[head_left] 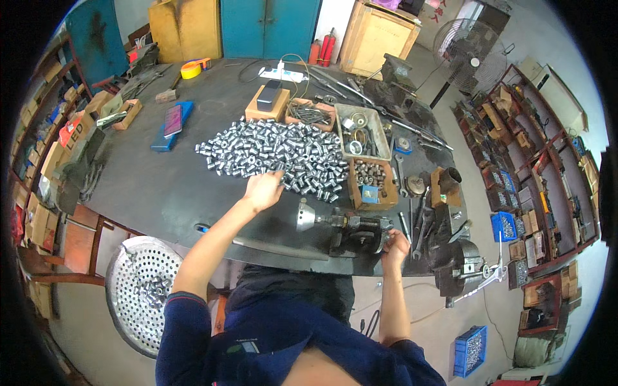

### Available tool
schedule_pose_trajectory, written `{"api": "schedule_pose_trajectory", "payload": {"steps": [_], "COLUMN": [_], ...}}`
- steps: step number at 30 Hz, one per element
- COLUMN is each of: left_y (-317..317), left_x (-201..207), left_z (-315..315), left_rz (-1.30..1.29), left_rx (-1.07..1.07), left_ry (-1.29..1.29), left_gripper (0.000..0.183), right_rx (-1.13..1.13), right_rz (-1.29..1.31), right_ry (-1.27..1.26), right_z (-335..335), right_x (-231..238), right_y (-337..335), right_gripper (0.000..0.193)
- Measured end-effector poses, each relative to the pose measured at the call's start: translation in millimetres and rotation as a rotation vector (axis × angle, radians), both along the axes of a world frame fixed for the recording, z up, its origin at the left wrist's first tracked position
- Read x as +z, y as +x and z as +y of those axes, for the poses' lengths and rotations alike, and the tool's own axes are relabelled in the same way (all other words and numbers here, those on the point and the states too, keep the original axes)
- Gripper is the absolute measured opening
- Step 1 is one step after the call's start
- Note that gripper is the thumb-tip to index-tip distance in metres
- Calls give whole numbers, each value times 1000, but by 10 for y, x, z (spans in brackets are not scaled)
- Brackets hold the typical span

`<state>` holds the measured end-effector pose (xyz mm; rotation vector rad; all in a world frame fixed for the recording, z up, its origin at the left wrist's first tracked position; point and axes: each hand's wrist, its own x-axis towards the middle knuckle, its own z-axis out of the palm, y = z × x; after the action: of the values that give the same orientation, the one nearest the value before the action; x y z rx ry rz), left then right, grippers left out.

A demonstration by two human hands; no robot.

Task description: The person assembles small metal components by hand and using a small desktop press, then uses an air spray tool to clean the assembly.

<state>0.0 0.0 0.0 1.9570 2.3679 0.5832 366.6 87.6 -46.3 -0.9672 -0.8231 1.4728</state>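
A broad heap of small shiny metal sleeves [257,148] lies on the dark workbench. At its near edge, my left hand [262,191] has its fingers closed around a metal sleeve [279,168], partly hidden by the fingertips. Nearer me stands a dark bench-mounted spindle device [360,225], with a silver chuck-like head [305,217] on its left end. My right hand [395,247] grips the rim of the round wheel [382,240] at the device's right end.
Behind the device are a wooden box of darker metal pieces [373,182] and a grey tray [365,132]. Wrenches [421,225] lie right, beside a bench vise [460,264]. A perforated round metal basin [138,309] holding parts stands lower left. A blue crate [470,350] is at lower right.
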Motion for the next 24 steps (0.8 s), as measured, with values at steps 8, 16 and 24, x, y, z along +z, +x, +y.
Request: {"api": "schedule_pose_trajectory", "payload": {"steps": [8, 16, 24], "left_y": [-104, -223, 377], "left_x": [-140, -201, 467], "left_z": [138, -139, -801], "left_rz": [228, -42, -1569], "left_rx": [-55, 54, -357], "left_ry": [-56, -53, 110], "left_gripper": [17, 27, 23], "right_rx": [-34, -26, -81], "right_rz": [-54, -26, -52], "right_ry": [-9, -82, -122], "right_z": [-33, 79, 105], "right_x": [75, -58, -100], "right_y": [-37, -33, -18], "right_gripper": [14, 11, 11]}}
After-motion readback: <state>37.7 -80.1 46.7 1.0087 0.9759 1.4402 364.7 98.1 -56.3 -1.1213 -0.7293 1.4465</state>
